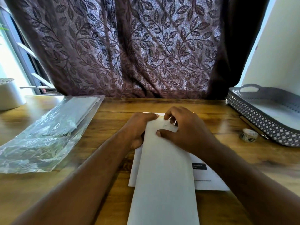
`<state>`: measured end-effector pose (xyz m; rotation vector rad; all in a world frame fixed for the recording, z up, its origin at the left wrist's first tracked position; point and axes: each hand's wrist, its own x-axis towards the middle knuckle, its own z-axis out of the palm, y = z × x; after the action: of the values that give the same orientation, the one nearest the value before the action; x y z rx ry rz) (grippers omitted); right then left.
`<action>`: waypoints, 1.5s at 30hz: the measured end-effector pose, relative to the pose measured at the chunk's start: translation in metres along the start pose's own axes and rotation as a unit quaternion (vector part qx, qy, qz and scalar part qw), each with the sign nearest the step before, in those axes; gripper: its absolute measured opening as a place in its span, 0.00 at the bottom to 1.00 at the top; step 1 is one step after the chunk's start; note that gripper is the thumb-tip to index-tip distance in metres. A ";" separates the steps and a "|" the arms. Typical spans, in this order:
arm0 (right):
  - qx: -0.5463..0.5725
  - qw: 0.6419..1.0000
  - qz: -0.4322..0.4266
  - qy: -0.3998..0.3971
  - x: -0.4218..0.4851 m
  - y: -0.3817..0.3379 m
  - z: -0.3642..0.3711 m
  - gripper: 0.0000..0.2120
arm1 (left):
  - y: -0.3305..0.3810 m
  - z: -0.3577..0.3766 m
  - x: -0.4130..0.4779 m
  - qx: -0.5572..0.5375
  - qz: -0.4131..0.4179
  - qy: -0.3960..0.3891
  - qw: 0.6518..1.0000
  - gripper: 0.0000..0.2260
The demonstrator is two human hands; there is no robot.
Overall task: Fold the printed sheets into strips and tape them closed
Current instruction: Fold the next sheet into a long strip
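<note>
A white sheet folded into a long strip [164, 176] lies lengthwise on the wooden table [113, 108], blank side up. It rests on another printed sheet [209, 179] whose text shows at the right. My left hand [138, 127] grips the strip's far left edge, fingers curled over the top corner. My right hand [183, 127] holds the far right end, thumb pressing on top and fingers curled at the far edge. A small roll of patterned tape [249, 135] stands at the right, apart from both hands.
A clear plastic bag with grey sheets inside [53, 130] lies at the left. A grey perforated tray [266, 117] sits at the right with a pen [253, 127] along its front. A white pot [9, 95] stands far left. A leaf-patterned curtain [129, 46] hangs behind.
</note>
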<state>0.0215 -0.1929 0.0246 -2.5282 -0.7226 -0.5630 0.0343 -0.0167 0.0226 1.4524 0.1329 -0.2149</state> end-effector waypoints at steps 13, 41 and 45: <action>0.134 0.966 0.178 -0.129 0.005 0.006 -0.008 0.19 | -0.006 0.005 0.000 0.093 -0.002 -0.070 0.993 0.12; 0.327 0.894 0.264 -0.153 0.013 0.033 -0.037 0.10 | 0.012 -0.014 -0.015 0.039 -0.058 -0.253 0.965 0.18; 0.398 0.857 0.323 -0.049 0.014 0.056 -0.043 0.08 | 0.030 -0.063 -0.018 0.140 -0.036 -0.322 0.936 0.18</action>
<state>0.0534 -0.2522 0.0493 -1.8263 -0.0475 0.1069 0.0262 0.0497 0.0484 1.5873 -0.3942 -0.7838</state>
